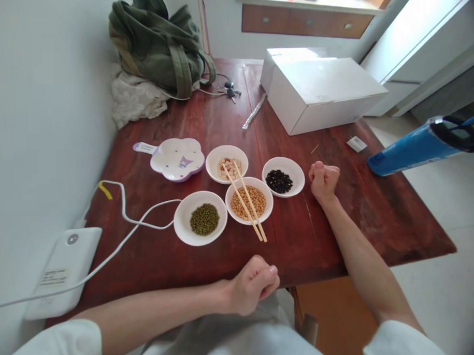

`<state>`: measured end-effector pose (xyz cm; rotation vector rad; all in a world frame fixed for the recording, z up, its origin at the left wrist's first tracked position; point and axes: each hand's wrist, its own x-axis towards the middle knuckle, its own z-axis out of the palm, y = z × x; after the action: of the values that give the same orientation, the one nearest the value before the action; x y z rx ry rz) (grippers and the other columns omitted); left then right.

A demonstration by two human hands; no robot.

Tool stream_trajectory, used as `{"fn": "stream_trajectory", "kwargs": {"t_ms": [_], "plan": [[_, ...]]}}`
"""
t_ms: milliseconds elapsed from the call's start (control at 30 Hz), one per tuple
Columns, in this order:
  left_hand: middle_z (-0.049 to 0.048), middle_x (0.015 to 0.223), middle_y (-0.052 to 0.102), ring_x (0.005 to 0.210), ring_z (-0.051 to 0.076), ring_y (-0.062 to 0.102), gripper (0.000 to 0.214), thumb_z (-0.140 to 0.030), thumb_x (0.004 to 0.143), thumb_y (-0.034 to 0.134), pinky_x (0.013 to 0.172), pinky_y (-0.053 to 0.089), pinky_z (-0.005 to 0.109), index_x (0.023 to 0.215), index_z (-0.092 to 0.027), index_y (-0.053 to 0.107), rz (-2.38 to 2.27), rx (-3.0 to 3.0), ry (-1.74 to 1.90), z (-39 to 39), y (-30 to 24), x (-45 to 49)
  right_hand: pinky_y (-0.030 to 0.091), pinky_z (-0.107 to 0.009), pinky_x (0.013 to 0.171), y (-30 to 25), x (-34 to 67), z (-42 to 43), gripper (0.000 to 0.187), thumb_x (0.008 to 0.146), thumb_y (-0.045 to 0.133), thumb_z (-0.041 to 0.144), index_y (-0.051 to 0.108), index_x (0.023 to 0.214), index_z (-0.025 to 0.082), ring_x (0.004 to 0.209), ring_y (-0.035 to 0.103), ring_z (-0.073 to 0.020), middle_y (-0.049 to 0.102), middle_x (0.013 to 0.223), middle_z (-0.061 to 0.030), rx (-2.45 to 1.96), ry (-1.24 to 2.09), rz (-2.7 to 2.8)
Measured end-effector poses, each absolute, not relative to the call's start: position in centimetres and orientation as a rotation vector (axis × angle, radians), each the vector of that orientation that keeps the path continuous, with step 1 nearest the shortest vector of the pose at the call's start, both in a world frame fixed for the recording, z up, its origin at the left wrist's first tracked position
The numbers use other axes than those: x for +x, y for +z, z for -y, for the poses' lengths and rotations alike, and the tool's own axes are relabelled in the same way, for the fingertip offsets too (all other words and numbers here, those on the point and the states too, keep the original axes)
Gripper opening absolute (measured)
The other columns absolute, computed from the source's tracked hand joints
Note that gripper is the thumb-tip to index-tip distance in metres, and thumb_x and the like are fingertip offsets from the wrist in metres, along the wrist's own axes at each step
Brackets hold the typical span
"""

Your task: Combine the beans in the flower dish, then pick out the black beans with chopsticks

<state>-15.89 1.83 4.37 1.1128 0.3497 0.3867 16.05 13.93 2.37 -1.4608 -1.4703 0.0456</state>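
My left hand (254,284) is curled into a fist at the table's front edge, below the chopsticks (244,203) and apart from them. My right hand (324,181), also a fist, rests on the table just right of a white bowl (297,174) of black beans (279,181). Nothing shows in either fist. The chopsticks lie across a bowl (269,202) of soybeans (239,208), their tips reaching over a bowl (212,161) of peanuts (225,169). Nearer and to the left stands a bowl (181,222) of green mung beans (204,219).
A flower-shaped plate (171,162) lies left of the bowls. White cable (123,199) runs to a power bank (65,270) by the wall. Farther back are a green bag (159,45), keys (230,92) and a white box (321,87). A blue tumbler (417,145) stands at the right.
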Motion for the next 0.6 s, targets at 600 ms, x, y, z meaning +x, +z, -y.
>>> {"fn": "stream_trajectory", "kwargs": {"t_ms": [600], "plan": [[-0.0005, 0.036, 0.033, 0.034, 0.007, 0.029, 0.083, -0.075, 0.109, 0.031, 0.038, 0.019, 0.028, 0.044, -0.023, 0.038, -0.306, 1.131, 0.404, -1.6, 3.1, -15.9, 0.041, -0.035, 0.058, 3.7, 15.4, -12.9, 0.041, 0.109, 0.048, 0.028, 0.063, 0.072, 0.022, 0.058, 0.058, -0.0165, 0.062, 0.065, -0.0035, -1.144, -0.184, 1.692]]}}
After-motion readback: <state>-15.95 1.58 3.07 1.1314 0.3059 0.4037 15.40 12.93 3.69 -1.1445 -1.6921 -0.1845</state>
